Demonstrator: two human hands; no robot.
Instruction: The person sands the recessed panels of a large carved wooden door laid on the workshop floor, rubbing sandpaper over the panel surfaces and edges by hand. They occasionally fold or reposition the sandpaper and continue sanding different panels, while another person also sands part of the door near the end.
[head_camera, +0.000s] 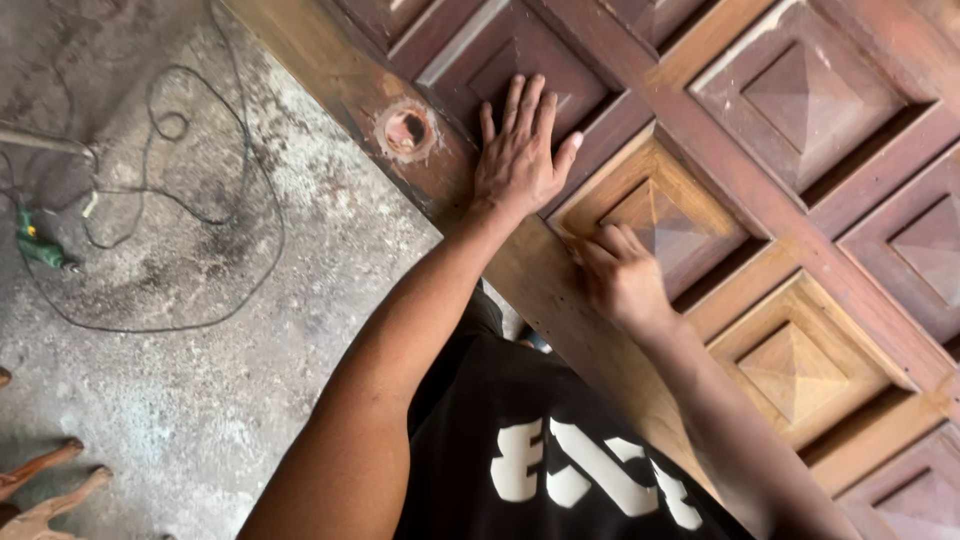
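A large dark reddish-brown wooden door with raised pyramid-shaped panels (800, 110) lies flat and runs diagonally across the view, its long edge next to the person's body, which puts the whole face within arm's reach from above. The left hand (520, 150) rests palm down with all 5 fingers spread and flat, straddling a stile and the edge of a dark panel; it grasps nothing, and the posture reads as a brace that steadies the door and carries some of the person's weight. The right hand (622, 275) is curled, fingers bunched and pressed down at the corner of a pale bare-wood square panel (660, 215), right on the groove where that panel meets the frame. Something small may be pinched under those fingertips, perhaps an abrasive sheet, but the picture is too blurred there to tell, so what it holds stays uncertain. 2 panels near this hand, this one and a second lighter panel (795, 370) lower down, are a raw honey colour, while the others keep a dark finish. Near the door's edge sits a round bored hole with a pale worn ring (407, 131). Beyond the door lies a grey dusty concrete floor (200, 400), where a thin black cable (250, 200) loops loosely towards a small green tool (38, 248), set well apart from both hands. Pale carved wooden pieces (45, 490) poke in at the lower left corner.
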